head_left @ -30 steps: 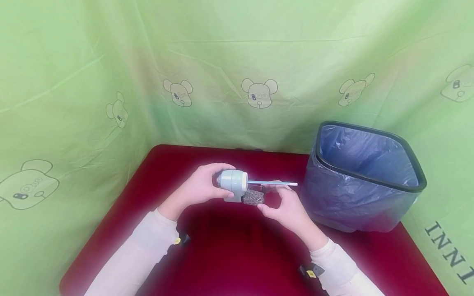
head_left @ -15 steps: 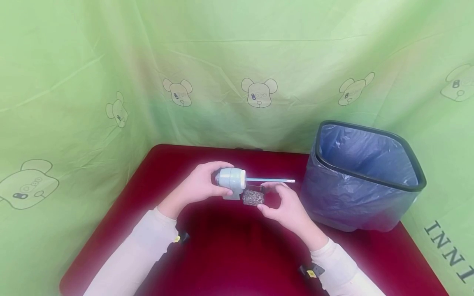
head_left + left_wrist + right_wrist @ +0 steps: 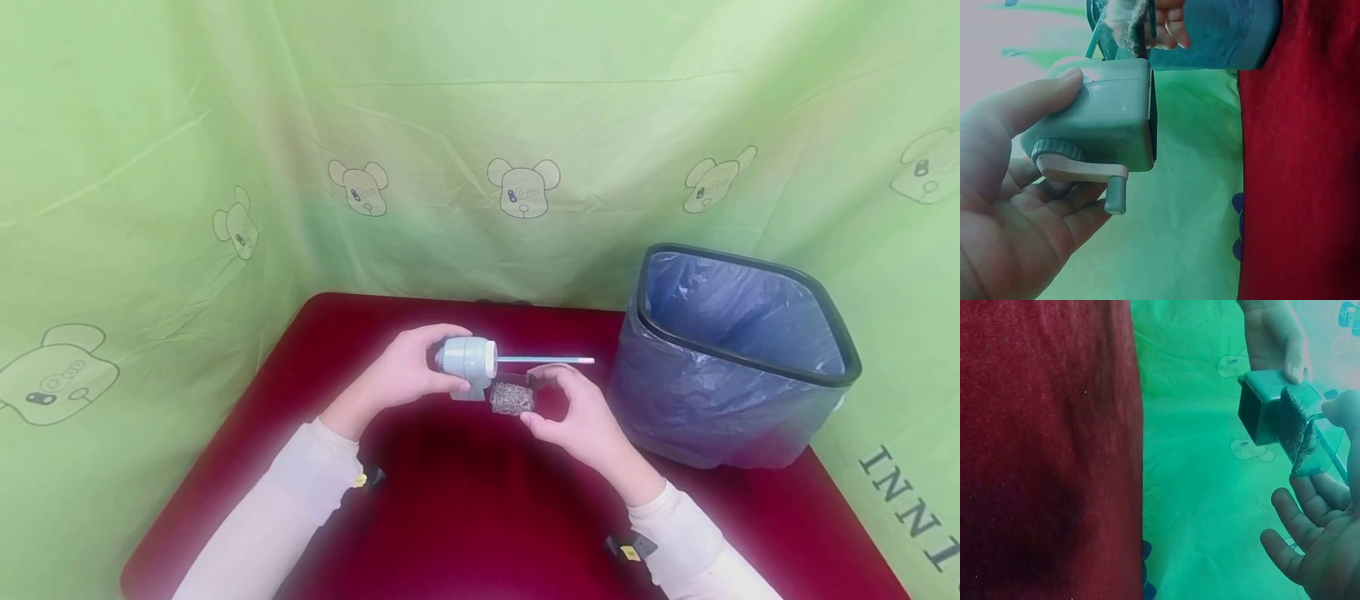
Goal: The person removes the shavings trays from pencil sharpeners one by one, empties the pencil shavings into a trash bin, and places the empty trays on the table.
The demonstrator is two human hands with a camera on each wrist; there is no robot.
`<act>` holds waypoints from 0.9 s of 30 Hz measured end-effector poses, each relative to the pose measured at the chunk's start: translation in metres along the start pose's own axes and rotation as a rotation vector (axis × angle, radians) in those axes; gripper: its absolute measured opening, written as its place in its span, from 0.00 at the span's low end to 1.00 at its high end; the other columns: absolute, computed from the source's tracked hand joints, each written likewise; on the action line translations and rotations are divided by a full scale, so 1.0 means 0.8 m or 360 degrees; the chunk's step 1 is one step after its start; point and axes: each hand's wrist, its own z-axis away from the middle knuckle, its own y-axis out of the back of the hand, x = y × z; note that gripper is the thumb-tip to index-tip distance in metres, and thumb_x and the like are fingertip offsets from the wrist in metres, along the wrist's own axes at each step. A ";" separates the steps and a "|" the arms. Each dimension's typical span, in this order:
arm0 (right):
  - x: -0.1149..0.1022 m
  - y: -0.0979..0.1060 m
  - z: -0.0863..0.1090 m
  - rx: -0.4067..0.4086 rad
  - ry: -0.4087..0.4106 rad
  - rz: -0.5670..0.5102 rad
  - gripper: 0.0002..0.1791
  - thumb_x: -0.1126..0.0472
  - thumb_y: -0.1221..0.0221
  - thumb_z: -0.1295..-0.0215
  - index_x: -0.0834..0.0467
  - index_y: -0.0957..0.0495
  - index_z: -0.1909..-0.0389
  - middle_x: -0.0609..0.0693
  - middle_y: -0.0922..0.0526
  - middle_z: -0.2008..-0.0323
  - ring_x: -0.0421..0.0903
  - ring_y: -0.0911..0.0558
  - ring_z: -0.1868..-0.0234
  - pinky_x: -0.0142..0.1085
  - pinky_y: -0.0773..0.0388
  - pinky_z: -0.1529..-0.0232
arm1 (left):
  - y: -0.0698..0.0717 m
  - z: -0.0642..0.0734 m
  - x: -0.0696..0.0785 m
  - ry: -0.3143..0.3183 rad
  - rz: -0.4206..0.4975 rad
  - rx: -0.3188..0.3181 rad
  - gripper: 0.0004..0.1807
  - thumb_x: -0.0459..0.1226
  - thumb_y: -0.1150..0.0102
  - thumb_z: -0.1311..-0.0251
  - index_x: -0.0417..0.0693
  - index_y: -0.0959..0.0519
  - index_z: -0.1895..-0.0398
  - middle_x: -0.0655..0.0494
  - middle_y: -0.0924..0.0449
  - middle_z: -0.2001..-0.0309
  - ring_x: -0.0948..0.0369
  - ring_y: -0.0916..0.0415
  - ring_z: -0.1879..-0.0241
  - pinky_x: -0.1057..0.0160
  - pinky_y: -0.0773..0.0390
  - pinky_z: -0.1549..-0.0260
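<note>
My left hand [image 3: 397, 375] grips a pale blue-grey pencil sharpener [image 3: 467, 358] with thumb and fingers, above the table. In the left wrist view its hand crank [image 3: 1088, 170] faces the camera. A light blue pencil [image 3: 546, 360] sticks out of the sharpener's pale front, pointing right. Just below the pencil, my right hand [image 3: 577, 412] pinches a clear shavings drawer [image 3: 513, 398] between thumb and fingers. Dark pencil shavings [image 3: 1300, 425] fill much of that drawer. Its inner end stands right by the sharpener's dark open slot [image 3: 1252, 415], as the right wrist view shows.
A bin [image 3: 690, 408] with a dark rim and bluish plastic liner stands at the right on the red-covered table [image 3: 450, 525]. Green curtains [image 3: 435, 92] printed with bear heads enclose the back and sides.
My left hand has shifted the sharpener slightly up and left, and the pencil lies more level. The drawer stays in my right hand, with more of its shavings showing.
</note>
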 end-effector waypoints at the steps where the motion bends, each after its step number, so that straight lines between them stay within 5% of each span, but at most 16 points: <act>1: 0.000 0.000 0.000 0.0001 0.0001 -0.0001 0.31 0.56 0.23 0.49 0.55 0.21 0.44 0.46 0.16 0.48 0.46 0.19 0.43 0.51 0.21 0.40 | 0.000 0.000 -0.001 0.0006 0.0002 0.0002 0.37 0.41 0.16 0.57 0.59 0.20 0.39 0.59 0.18 0.51 0.56 0.20 0.55 0.56 0.18 0.54; 27: 0.000 0.000 0.004 0.0013 -0.0002 -0.0027 0.31 0.58 0.22 0.50 0.52 0.21 0.44 0.45 0.17 0.49 0.45 0.19 0.44 0.51 0.21 0.42 | -0.001 -0.008 -0.014 0.0024 0.0000 0.0040 0.35 0.42 0.17 0.55 0.60 0.20 0.40 0.60 0.18 0.51 0.57 0.20 0.55 0.55 0.18 0.53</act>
